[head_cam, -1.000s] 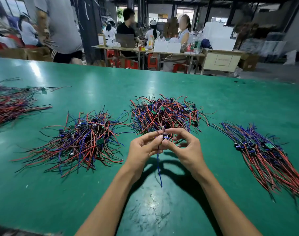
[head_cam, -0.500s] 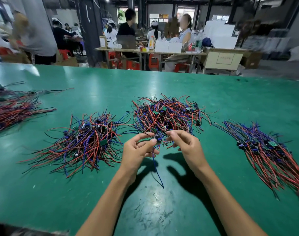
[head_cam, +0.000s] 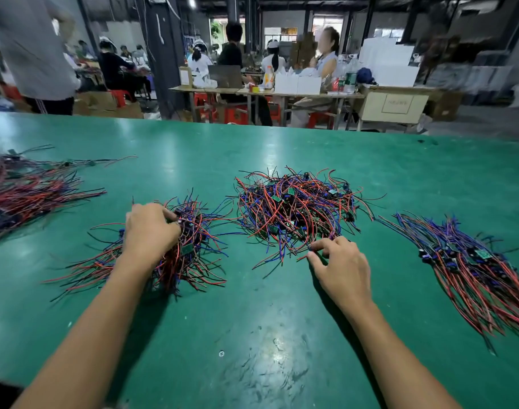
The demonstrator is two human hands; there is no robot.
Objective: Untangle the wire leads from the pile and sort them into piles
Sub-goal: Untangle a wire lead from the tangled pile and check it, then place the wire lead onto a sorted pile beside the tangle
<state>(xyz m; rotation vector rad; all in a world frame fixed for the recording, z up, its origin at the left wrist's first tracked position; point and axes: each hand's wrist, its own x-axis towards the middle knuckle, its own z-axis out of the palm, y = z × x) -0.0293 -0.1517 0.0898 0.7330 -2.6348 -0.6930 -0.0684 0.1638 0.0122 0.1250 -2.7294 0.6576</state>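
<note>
On the green table [head_cam: 252,326] lies a tangled pile [head_cam: 296,208] of red, blue and black wire leads with small green boards. Left of it sits a looser left-centre pile [head_cam: 193,261]. My left hand [head_cam: 152,228] rests on top of that pile, fingers curled down into its wires around a wire lead; the lead itself is mostly hidden under the fingers. My right hand [head_cam: 341,267] lies at the near edge of the tangled pile, finger and thumb tips spread and touching loose wire ends. A combed, straight right pile [head_cam: 474,270] lies further right.
Another straightened pile [head_cam: 25,193] lies at the far left edge. Behind the table a person in a grey shirt [head_cam: 36,54] stands at the left, and several seated people work at a cluttered bench [head_cam: 282,90]. The near table surface is scuffed.
My hands have parted. The left hand carried the lead leftwards onto the left-centre pile. The right hand dropped to the near edge of the tangled pile.
</note>
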